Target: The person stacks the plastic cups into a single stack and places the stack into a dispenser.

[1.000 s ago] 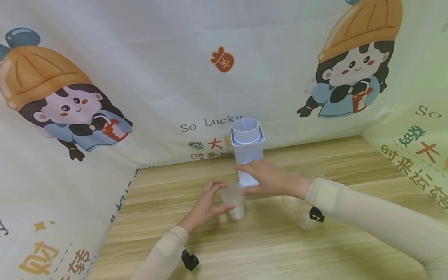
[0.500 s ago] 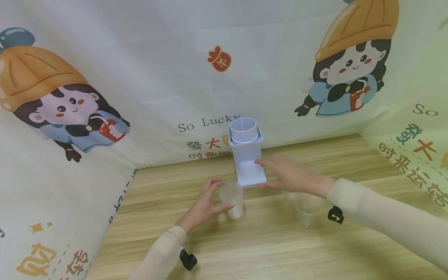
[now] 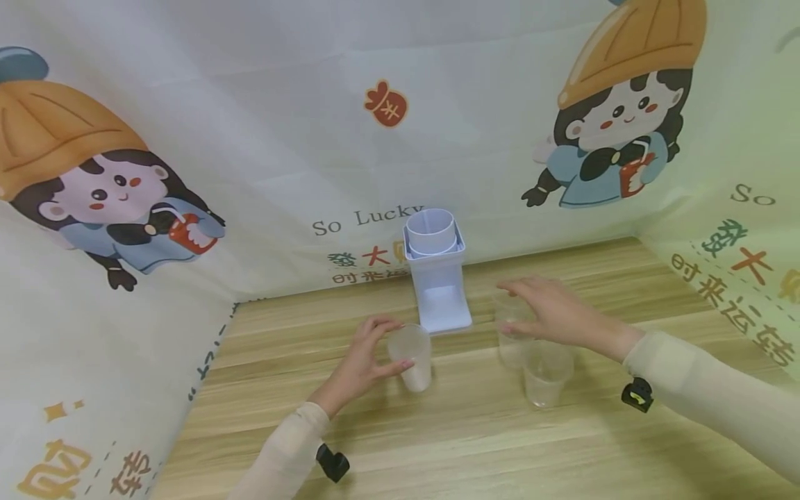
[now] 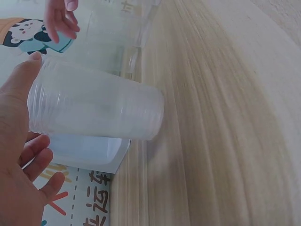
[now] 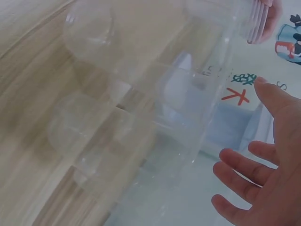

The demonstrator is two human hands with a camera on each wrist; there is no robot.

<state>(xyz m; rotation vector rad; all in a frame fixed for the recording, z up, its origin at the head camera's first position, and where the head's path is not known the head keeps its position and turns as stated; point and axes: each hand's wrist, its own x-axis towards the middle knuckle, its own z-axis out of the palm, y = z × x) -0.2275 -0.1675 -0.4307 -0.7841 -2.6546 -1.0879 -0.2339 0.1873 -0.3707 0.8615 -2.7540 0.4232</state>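
Observation:
My left hand (image 3: 359,368) holds a stack of nested translucent plastic cups (image 3: 414,361), thumb and fingers on opposite sides near the rim. The stack (image 4: 99,101) stands upright on the table, its ridged rims showing in the left wrist view. Over a clear plastic cup (image 3: 507,337) hovers my right hand (image 3: 559,316), thumb and fingers spread apart beside its upper part. In the right wrist view the right hand (image 5: 268,165) looks open, apart from the see-through cups. A second clear cup (image 3: 546,378) stands in front, toward me.
At the back, between the hands, stands a pale lilac holder (image 3: 444,305) with a square top and a round tube (image 3: 431,231) in it. A printed cloth (image 3: 281,139) rises behind the wooden table (image 3: 437,444) and along its sides.
My right hand has moved right, from the pale lilac holder to the clear cup. The left hand has stayed at the cup stack, and the view has shifted slightly.

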